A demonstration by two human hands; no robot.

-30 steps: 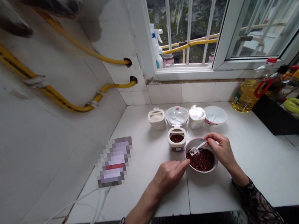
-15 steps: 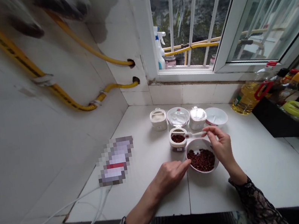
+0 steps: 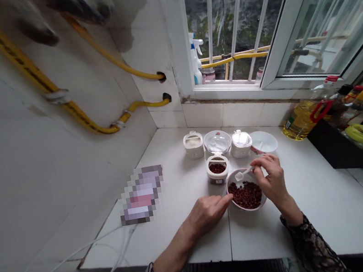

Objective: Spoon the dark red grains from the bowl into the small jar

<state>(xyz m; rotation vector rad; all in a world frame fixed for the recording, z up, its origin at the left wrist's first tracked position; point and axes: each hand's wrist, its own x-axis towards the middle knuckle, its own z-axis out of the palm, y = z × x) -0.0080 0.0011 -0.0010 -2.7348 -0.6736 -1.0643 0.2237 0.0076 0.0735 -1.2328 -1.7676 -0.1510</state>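
Observation:
My right hand [image 3: 269, 174] pinches the handle of a small white spoon [image 3: 239, 176]. The spoon's scoop hangs over the far side of a white bowl [image 3: 233, 176] with a pinkish rim. Dark red dried peppercorns [image 3: 246, 195] cover much of the bowl's bottom. At the bowl's left edge, my left hand [image 3: 210, 212] holds the rim with its fingertips; its thumb is hard to make out. Just behind and left of the bowl stands a seasoning jar [image 3: 218, 176], its lid raised, with more of the dark red peppercorns inside.
Behind stand a jar of pale contents [image 3: 193, 147], a bowl with something clear [image 3: 217, 143], a white-lidded jar [image 3: 240, 143] and a shallow white dish [image 3: 264, 141]. A blurred phone-like object [image 3: 142, 195] lies left, with a cable. An oil bottle [image 3: 299, 121] and a black condiment rack [image 3: 330, 148] are right.
My right hand has drawn the spoon away from the open jar, to the right and slightly down, so its scoop is now above the bowl. My left hand stays at the rim.

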